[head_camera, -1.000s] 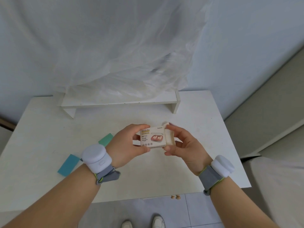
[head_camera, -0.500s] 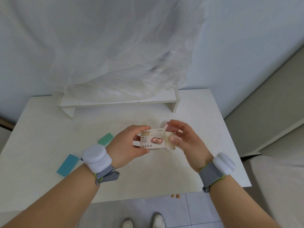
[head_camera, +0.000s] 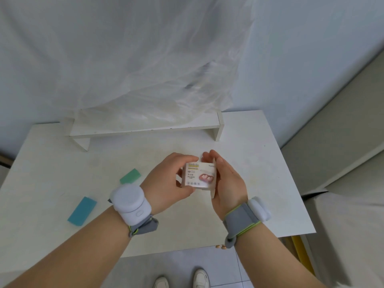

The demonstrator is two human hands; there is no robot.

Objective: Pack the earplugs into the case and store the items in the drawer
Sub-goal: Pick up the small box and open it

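Since a moment ago my right hand (head_camera: 226, 183) has swung round from pinching the box's end to lying flat against it, palm pressed on the right end flap, and the box itself has turned so its printed face looks more squarely up at me. My left hand (head_camera: 166, 181) has stayed on the other end.

I hold the small printed earplug box (head_camera: 199, 176) above the white surface (head_camera: 52, 163), roughly at the middle of it. My left fingers (head_camera: 188, 158) are closed on the box, thumb under its near edge and the others curled over the far edge. My right fingers (head_camera: 207, 156) are held straight and together along the box's right end, covering the flap; they press rather than clasp.

At 9 o'clock from the box lie two flat pieces on the surface, well apart from my hands: a green strip (head_camera: 130, 176) nearer the box and a blue strip (head_camera: 82, 211) farther out toward 8 o'clock. At 12 o'clock stands a low white shelf riser (head_camera: 145, 127), with clear plastic sheeting (head_camera: 145, 69) draped over it. Each wrist carries a grey strap with a white puck. At 6 o'clock, past the surface's near edge, two small tan earplugs (head_camera: 220, 247) show.
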